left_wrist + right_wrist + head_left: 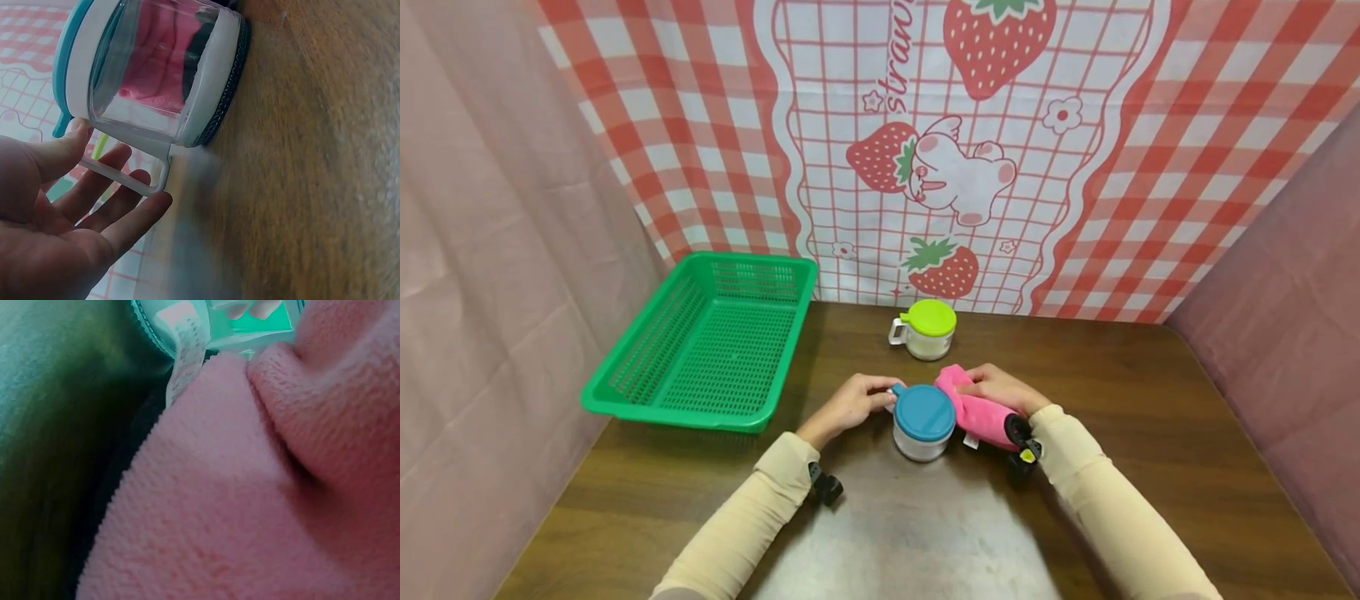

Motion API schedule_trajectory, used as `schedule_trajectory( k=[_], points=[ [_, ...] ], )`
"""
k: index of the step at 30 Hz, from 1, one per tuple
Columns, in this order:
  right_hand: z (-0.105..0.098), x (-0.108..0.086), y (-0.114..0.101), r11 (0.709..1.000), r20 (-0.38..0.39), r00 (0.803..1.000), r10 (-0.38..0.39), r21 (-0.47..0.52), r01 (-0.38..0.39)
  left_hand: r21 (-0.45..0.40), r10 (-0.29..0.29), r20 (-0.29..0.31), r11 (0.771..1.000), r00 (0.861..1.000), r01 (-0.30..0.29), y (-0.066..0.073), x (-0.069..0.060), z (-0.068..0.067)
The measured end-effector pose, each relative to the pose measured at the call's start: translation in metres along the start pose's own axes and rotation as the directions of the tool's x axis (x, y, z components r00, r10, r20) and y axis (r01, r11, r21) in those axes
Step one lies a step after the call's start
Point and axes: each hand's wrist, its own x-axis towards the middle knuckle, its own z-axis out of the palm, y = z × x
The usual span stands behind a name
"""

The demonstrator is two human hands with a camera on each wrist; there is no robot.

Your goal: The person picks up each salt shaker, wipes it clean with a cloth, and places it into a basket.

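Note:
A clear jar with a blue lid (925, 413) and a white side handle (128, 178) stands on the table in front of the person. My left hand (850, 406) holds it by the handle, thumb near the lid's tab and fingers around the handle. On the jar's other side, my right hand (1000, 387) grips a pink cloth (988, 421) whose near end lies against the jar. Through the clear wall in the left wrist view, pink fabric (153, 56) shows. The cloth, with a white tag (186, 356), fills most of the right wrist view and hides the right fingers there.
Behind the blue-lidded jar stands a similar jar with a lime-green lid (932, 318), its handle facing left. A green plastic basket (790, 350) sits at the left of the wooden table (1157, 433). A red-checked strawberry curtain (1210, 158) hangs along the back edge.

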Motion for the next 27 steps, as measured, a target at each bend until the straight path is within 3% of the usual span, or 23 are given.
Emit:
schedule_trajectory(
  k=[7,16,21,27],
  points=[
    [-0.004,0.001,-0.009,1.0,-0.006,1.0,0.023,-0.01,-0.023,0.004,0.029,0.01,1.0,1.0,-0.029,0.001,0.003,-0.003],
    [0.002,-0.002,-0.011,0.999,-0.052,0.998,0.037,-0.004,-0.038,-0.003,0.025,0.007,1.0,1.0,-0.025,0.002,0.0,-0.006],
    [0.006,-0.014,-0.006,0.997,-0.065,0.997,0.04,0.07,-0.036,0.002,0.009,0.026,1.0,1.0,-0.01,0.0,-0.002,-0.004],
    [0.008,-0.032,-0.004,0.985,-0.018,0.999,0.038,0.17,-0.035,-0.01,0.01,0.033,1.0,0.999,-0.01,-0.002,-0.003,-0.004]
  ],
)
